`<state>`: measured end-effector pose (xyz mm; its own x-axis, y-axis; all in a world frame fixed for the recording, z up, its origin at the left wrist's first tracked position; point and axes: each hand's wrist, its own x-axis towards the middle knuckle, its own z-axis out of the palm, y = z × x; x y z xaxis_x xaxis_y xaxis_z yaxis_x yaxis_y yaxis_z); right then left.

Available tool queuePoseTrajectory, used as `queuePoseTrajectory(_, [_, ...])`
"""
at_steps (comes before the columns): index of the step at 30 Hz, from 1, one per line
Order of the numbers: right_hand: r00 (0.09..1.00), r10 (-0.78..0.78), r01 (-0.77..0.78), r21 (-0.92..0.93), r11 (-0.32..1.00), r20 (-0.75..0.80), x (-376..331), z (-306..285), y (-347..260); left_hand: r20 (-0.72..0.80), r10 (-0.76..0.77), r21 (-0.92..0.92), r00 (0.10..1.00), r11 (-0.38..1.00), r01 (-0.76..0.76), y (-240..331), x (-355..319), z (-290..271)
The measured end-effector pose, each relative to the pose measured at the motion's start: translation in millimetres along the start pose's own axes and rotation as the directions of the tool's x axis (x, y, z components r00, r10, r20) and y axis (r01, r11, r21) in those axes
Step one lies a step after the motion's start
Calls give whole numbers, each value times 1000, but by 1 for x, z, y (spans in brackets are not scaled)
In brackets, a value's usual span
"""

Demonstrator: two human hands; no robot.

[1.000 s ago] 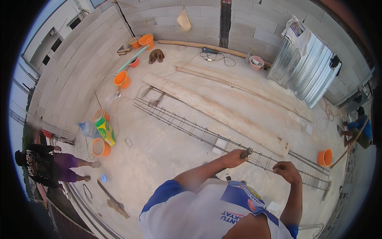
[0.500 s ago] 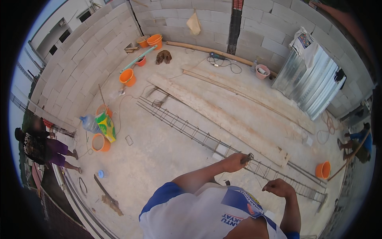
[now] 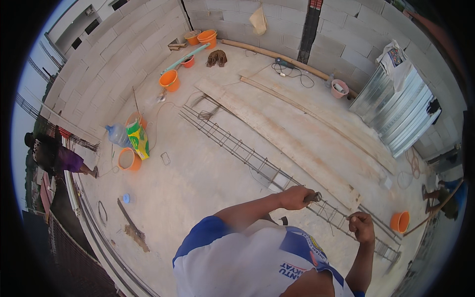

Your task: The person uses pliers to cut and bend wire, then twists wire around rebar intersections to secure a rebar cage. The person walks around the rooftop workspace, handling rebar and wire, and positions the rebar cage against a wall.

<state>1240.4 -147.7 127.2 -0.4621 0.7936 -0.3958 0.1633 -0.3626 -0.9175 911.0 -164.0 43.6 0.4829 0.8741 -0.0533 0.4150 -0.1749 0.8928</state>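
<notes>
A long rebar cage [image 3: 241,148] of thin bars and stirrups runs diagonally across the floor in front of me. Above its near half, my left hand [image 3: 296,198] is closed around a short, dark, rod-like thing [image 3: 313,197] whose exact kind I cannot make out. Farther right along the cage, my right hand [image 3: 362,226] is a closed fist over the bars. Whatever is in its fingers is too small to name. A small white block [image 3: 280,181] sits at the cage beside my left hand.
Long boards [image 3: 277,141] lie beyond the cage. Orange buckets, one of them [image 3: 400,222] at the right, stand around the floor. A yellow-green sack [image 3: 138,139] and a water jug [image 3: 118,135] are at left. Corrugated sheets [image 3: 396,106] lean on the block wall. One person is at each side.
My right hand has moved up and slightly right, from low beside the cage to over its bars. My left hand still grips the dark thing. The view has shifted a little.
</notes>
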Motion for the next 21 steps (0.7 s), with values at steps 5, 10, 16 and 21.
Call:
queuePoseTrajectory(5, [950,-62,-184,-708,681,-306,30,16,34,65,6,-76,998,997,-1,20,-3,9])
queuePoseTrajectory(10, [898,299,30,-721,693,324,5,37,26,-54,-75,-9,996,997,74,-7,-6,9])
queuePoseTrajectory(16, [902,109,-155,-76,985,-417,26,13,13,-12,-52,-93,999,994,50,10,-24,-3])
queuePoseTrajectory(21, [937,-93,-262,-852,453,-337,29,32,51,-11,-178,9,984,984,178,5,-18,2])
